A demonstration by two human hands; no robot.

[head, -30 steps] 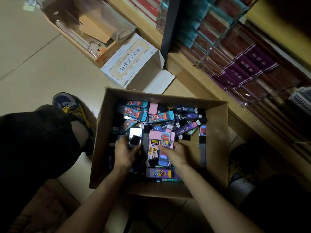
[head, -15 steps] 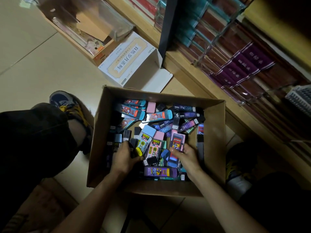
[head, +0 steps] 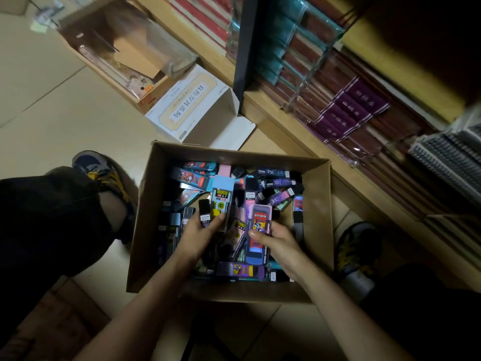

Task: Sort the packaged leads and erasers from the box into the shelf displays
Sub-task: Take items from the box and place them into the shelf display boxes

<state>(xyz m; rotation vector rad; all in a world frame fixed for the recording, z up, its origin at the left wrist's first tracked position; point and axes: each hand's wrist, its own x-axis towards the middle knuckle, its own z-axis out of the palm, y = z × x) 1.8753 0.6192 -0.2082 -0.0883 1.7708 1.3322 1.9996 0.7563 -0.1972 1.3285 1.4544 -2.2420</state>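
Lower centre of the frame, inside the cardboard box (head: 145, 225), the left hand (head: 199, 234) grips a light-blue lead pack (head: 221, 196) (a small black pack (head: 204, 212) too). Just right and apart from it, the right hand (head: 279, 243) pinches a purple pack (head: 259, 225). The shelf displays (head: 346, 108) fill the upper right.

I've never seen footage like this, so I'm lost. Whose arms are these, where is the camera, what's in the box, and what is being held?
There is no machine here. A person wears a camera on the head, and it looks down at their own two bare hands. On the floor stands an open cardboard box heaped with small packs of leads and erasers, beside a wooden shelf. The left hand grips a blue-topped pack. The right hand holds a purple pack over the heap.
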